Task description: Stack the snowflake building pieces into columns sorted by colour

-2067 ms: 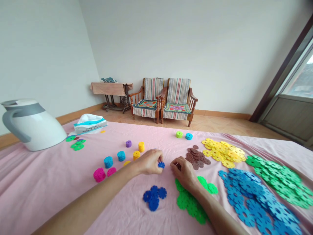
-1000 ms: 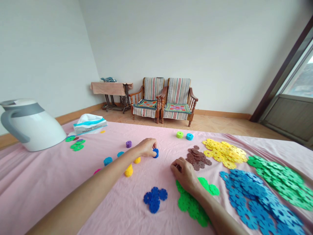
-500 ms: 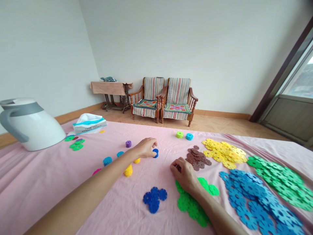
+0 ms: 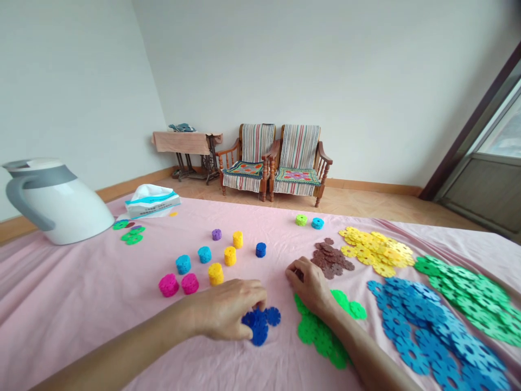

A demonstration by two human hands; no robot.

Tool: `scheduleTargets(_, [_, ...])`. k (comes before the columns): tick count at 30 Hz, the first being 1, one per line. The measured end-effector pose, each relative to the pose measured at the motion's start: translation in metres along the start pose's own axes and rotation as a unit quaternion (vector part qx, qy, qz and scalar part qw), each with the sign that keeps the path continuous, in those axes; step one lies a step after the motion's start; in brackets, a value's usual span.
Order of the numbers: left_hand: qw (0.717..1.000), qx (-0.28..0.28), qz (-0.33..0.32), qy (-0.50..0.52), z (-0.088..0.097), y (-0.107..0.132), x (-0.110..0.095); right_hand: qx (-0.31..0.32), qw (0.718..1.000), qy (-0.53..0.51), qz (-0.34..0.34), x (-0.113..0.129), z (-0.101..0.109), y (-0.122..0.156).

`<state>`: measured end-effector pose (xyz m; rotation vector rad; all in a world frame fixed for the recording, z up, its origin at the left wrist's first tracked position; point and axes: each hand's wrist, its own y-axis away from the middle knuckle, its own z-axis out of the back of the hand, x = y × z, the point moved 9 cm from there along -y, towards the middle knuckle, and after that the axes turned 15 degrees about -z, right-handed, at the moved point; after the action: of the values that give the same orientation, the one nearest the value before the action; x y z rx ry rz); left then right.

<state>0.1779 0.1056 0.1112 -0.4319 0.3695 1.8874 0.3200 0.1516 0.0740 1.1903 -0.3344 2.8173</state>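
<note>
Left hand (image 4: 232, 309): thumb and forefinger apart, reaching around the near pile of dark blue discs (image 4: 260, 332); I cannot tell whether they pinch one.
Right hand (image 4: 311, 282): fingers curled inward, low over the cloth; my view does not show whether they hold anything.
Kettle (image 4: 79, 206): far ahead and left of my left fingers, smooth white body, grey collar and handle, contents hidden.
Tissue pack (image 4: 152, 203): just right of the kettle, white tissue bulging from its top.
Dark blue stack (image 4: 261, 250): straight ahead of my left fingers, a short notched cylinder standing on its own.
Yellow stacks (image 4: 230, 256): three, ahead and slightly left of those fingers.
Magenta stacks (image 4: 168, 285): two, left of the same fingers, with light blue stacks (image 4: 183, 264) just beyond.
Bright green discs (image 4: 319, 336): flat, flower-edged, spread beneath my right wrist.
Brown discs (image 4: 331, 259): heaped just beyond the right fingers, to their right.
Tabletop (image 4: 101, 304): under both hands, covered in wrinkled pink cloth.
Room: well beyond my fingers, two wooden armchairs (image 4: 299, 155) with striped covers before a pale wall (image 4: 228, 60).
</note>
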Motion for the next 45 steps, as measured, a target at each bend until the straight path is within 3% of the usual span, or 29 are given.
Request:
scheduleTargets(10, [0.997, -0.046, 0.063, 0.028, -0.01, 0.015, 0.018, 0.004, 1.0, 0.003, -0.002, 0.0, -0.001, 0.001])
scheduleTargets(15, [0.996, -0.047, 0.069, 0.03, -0.012, 0.015, 0.016, 0.003, 1.0, 0.003, 0.003, 0.0, -0.001, 0.0])
scheduleTargets(18, [0.996, -0.059, 0.064, 0.004, -0.001, 0.012, 0.015, 0.005, 1.0, 0.002, 0.004, 0.0, -0.001, 0.0])
scheduleTargets(22, [0.99, -0.126, 0.045, -0.054, 0.036, 0.001, 0.026, 0.009, 1.0, 0.001, 0.002, 0.0, -0.001, 0.0])
scheduleTargets(25, [0.981, -0.164, 0.037, -0.1, 0.063, -0.013, 0.044, 0.009, 1.0, -0.001, 0.0, 0.001, -0.001, 0.001])
scheduleTargets(28, [0.976, -0.179, 0.054, -0.114, 0.076, -0.027, 0.068, 0.007, 1.0, -0.001, 0.003, 0.002, 0.0, 0.001])
scheduleTargets(34, [0.971, -0.184, 0.082, -0.128, 0.076, -0.047, 0.097, 0.004, 1.0, -0.001, 0.001, 0.002, 0.0, 0.001])
scheduleTargets(45, [0.971, -0.169, 0.081, -0.145, 0.072, -0.058, 0.103, 0.006, 1.0, -0.001, 0.001, 0.001, -0.001, 0.001])
